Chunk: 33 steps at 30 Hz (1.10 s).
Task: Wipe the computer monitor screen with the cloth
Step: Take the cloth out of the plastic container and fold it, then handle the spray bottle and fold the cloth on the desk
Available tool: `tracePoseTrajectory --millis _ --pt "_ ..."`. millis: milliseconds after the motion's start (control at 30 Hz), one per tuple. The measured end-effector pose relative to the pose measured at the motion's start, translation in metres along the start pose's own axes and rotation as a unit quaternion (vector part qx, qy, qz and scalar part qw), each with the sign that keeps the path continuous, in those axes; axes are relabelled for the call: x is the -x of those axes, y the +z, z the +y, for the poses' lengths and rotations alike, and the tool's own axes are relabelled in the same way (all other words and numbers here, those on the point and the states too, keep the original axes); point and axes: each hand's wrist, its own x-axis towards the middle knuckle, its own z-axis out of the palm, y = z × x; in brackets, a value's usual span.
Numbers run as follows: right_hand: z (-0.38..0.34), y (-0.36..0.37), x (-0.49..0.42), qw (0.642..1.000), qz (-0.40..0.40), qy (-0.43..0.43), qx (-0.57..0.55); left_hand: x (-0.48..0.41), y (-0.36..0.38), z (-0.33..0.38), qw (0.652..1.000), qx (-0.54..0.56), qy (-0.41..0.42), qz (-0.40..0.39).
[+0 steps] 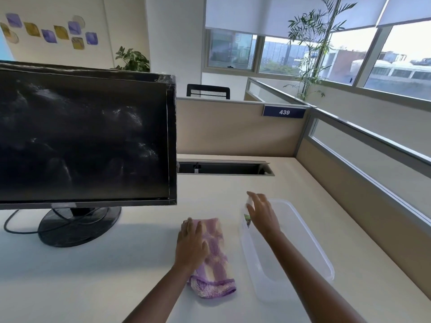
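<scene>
Purple-and-cream cloth (217, 259) lies on the desk (93, 280) right of the monitor (84, 136), the left hand (191, 243) resting flat-fingered on it, while the right hand (262, 214), fingers loosely spread, meets a small bottle (247, 219) in a clear tub (323, 259), grip unclear, so the smeared screen (70, 127) appears not yet wiped.

Standing at the left of the pale bench (105, 276): black flat-screen monitor (84, 136). Lying right of it and nearer the front: purple-and-cream checked terry cloth (218, 266), under the left hand (191, 243). Sitting just right of the cloth: clear rectangular plastic tub (303, 236), beneath the right hand (262, 213).
</scene>
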Motion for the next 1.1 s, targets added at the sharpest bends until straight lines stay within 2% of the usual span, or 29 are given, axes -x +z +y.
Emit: tracePoseTrajectory --millis 167,300,467,567,667,800,900,1000,1100 --pt "0.003 0.001 0.002 0.995 0.031 0.025 -0.09 0.002 -0.008 0.014 0.999 0.026 0.024 0.036" --pt "0.008 -0.01 0.011 0.989 0.06 0.026 -0.133 0.001 -0.022 0.029 0.991 0.114 0.046 0.06" --pt "0.001 -0.045 0.016 0.978 0.11 -0.024 -0.177 -0.001 -0.035 0.051 0.96 0.247 0.102 0.08" --pt "-0.009 -0.07 0.018 0.964 0.115 -0.07 -0.228 -0.002 -0.046 0.067 0.934 0.318 0.147 0.064" --pt "-0.022 -0.095 0.024 0.929 0.084 -0.114 -0.342 -0.003 -0.056 0.079 0.909 0.376 0.176 0.032" --pt "-0.036 -0.112 0.034 0.843 0.006 -0.142 -0.518 0.001 -0.066 0.082 0.882 0.43 0.19 0.033" --pt "-0.045 -0.11 0.038 0.798 -0.03 -0.141 -0.586 0.009 -0.069 0.081 0.889 0.416 0.178 0.07" --pt "-0.053 -0.097 0.04 0.784 -0.006 -0.126 -0.607 0.019 -0.069 0.081 0.897 0.388 0.149 0.151" --pt "-0.06 -0.079 0.044 0.793 0.008 -0.114 -0.598 0.028 -0.069 0.081 0.897 0.382 0.117 0.19"
